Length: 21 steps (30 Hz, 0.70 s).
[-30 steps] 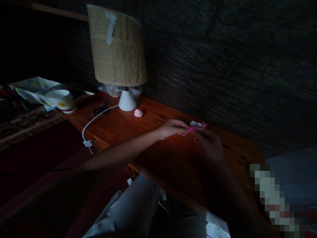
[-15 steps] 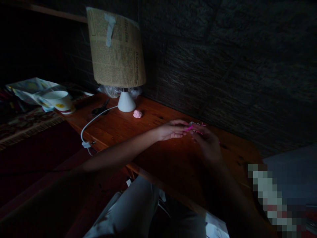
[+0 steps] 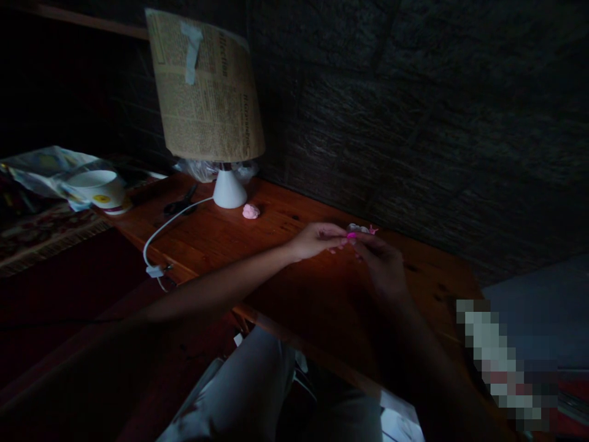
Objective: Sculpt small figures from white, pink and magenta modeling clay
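Between the fingertips of both hands is a small bright pink piece (image 3: 351, 236), soft-looking like modelling clay; its exact shape is too small to make out. My left hand (image 3: 313, 240) reaches in from the left with thumb and fingers closed on one side of it. From the right, my right hand (image 3: 383, 263) pinches the other side. Just behind the fingers lie small white and pink bits (image 3: 363, 229) on the wooden table (image 3: 294, 294), partly hidden by my hands. A pale pink lump (image 3: 251, 211) sits apart on the table, to the left.
A lamp (image 3: 229, 189) with a newspaper-print shade stands at the back, its white cord (image 3: 159, 232) hanging over the table's edge. Dark scissors (image 3: 181, 204) lie beside it. A paper cup (image 3: 102, 191) is at the far left. A dark stone wall (image 3: 368, 110) rises behind the table.
The pink piece looks shorter and more compact between my fingertips, and my hands are slightly closer together. The whole view has shifted a little, with things appearing further left.
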Tool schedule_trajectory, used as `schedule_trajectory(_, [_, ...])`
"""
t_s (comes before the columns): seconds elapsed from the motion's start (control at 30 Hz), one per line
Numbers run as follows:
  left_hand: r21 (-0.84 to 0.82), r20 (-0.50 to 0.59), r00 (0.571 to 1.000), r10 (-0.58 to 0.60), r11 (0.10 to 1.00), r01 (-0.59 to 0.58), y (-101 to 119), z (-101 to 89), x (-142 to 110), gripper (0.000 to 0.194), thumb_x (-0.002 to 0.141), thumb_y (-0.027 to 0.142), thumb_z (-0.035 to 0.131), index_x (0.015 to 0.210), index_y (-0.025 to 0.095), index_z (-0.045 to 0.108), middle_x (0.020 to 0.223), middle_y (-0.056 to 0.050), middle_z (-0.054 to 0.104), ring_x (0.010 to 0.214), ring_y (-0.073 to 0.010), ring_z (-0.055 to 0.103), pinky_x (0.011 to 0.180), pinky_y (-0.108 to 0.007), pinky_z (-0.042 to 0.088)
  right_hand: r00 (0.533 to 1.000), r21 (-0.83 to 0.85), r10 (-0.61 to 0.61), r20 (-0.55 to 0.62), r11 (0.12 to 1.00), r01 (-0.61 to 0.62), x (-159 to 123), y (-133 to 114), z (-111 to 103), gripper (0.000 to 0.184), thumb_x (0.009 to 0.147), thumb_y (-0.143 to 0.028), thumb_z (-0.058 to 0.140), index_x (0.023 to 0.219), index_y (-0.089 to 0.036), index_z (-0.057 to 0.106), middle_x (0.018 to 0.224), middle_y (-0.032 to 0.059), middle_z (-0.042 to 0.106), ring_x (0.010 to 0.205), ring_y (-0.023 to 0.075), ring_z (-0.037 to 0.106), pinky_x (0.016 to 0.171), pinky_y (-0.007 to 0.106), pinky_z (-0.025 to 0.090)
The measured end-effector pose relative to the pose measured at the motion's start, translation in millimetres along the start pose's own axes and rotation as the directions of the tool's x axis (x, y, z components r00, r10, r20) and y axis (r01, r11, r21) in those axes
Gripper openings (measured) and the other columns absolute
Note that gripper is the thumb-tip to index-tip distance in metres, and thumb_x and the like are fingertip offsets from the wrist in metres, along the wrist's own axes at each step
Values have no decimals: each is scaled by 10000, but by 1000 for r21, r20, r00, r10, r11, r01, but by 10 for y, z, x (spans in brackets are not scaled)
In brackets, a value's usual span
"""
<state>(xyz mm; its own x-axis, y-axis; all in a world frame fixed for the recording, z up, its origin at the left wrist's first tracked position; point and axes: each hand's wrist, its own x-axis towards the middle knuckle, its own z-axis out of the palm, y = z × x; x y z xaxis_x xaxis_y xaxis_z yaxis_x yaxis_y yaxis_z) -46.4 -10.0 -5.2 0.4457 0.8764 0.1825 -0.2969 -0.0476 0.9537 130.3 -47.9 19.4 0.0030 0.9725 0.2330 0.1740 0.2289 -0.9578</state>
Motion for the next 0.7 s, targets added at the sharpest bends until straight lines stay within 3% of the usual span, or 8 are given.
schedule_trajectory(0.3, [21,20,997,68,997,-69,-51,-1,19,360,778,344,799,1044,119,708,967,-86,746,737,-107,668,767,-300,543,1000,18,31,-4,999,-31,30,38,-1,280,706,-463,792,889,-253,810,677,-1,694,590,151,538,583,312,436])
schedule_trajectory(0.7, [-22,-10,998,70,997,-70,-79,6,31,479,692,433,851,1023,115,714,946,-83,754,733,-107,676,773,-298,553,998,33,58,-34,998,-57,39,79,11,299,690,-465,786,864,-222,796,643,-5,665,573,140,522,572,301,419])
